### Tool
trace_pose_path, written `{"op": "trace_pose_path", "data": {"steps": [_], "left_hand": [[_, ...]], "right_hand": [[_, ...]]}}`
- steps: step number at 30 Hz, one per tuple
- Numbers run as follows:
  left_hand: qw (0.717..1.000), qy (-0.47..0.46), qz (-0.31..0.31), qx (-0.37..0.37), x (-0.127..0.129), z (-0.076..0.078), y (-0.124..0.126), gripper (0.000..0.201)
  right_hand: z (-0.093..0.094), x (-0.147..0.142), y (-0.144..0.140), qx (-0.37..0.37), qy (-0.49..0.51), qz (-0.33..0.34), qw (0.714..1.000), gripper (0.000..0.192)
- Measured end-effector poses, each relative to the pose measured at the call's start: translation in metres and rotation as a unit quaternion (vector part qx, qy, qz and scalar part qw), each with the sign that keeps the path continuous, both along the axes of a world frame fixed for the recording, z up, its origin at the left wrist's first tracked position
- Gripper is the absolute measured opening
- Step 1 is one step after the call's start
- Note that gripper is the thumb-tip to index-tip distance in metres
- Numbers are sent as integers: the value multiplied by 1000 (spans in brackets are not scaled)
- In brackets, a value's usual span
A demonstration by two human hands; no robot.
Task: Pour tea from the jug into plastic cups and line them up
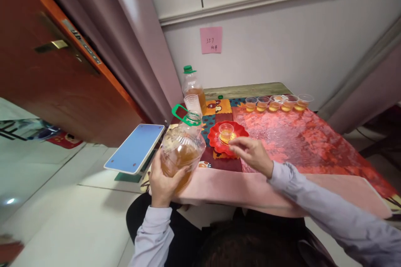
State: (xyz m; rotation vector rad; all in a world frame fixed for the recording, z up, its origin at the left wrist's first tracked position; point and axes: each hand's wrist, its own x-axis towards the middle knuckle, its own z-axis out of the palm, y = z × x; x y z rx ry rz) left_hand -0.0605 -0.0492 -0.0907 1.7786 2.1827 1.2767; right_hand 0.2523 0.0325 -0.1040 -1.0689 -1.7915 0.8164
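My left hand [164, 179] is wrapped around the lower side of a clear plastic jug [184, 150], which tilts a little. Amber liquid fills part of it; its mouth is uncapped and a green carry handle [180, 112] rings the neck. My right hand [252, 154] is over the right edge of a scalloped red plate [214, 144], fingers stretched out and loosely apart. Close to its fingertips, a small clear plastic cup [226, 132] with some amber liquid stands on the plate. Whether the fingertips touch the cup or plate, I cannot tell.
Several clear cups [275, 104] holding amber liquid stand in a row at the back right. Behind the jug are stacked cups [192, 103] and a capped second jug [191, 83]. A green cap [220, 97] lies farther back. A blue-topped stool [136, 148] stands left.
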Motion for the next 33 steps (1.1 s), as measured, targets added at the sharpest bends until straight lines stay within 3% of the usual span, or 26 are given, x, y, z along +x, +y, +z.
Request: {"op": "trace_pose_path", "data": {"steps": [3,5,9,12,18,22,25,29,33], "left_hand": [[1000,13,8,9,3,-1,0,94],[1000,20,11,18,5,-1,1,94],[999,26,11,22,8,2,1,94],[999,37,9,11,9,4,2,92],[999,33,33,12,9,2,2,92],[998,41,43,6,7,0,2,95],[998,51,47,4,8,0,2,94],[998,40,57,-2,9,1,2,97],[997,37,66,-8,10,1,2,101]], "right_hand": [[9,14,48,60,-149,-26,987,40],[9,12,75,82,-237,-27,968,56],[7,-8,105,42,-379,-34,924,89],[7,-21,114,7,-433,-27,901,83],[5,-24,116,33,-451,-16,892,72],[3,-23,110,76,-422,-1,904,60],[12,-19,112,106,-378,-8,920,54],[38,0,139,100,-341,-40,934,54],[54,27,188,69,-370,-84,923,55]]}}
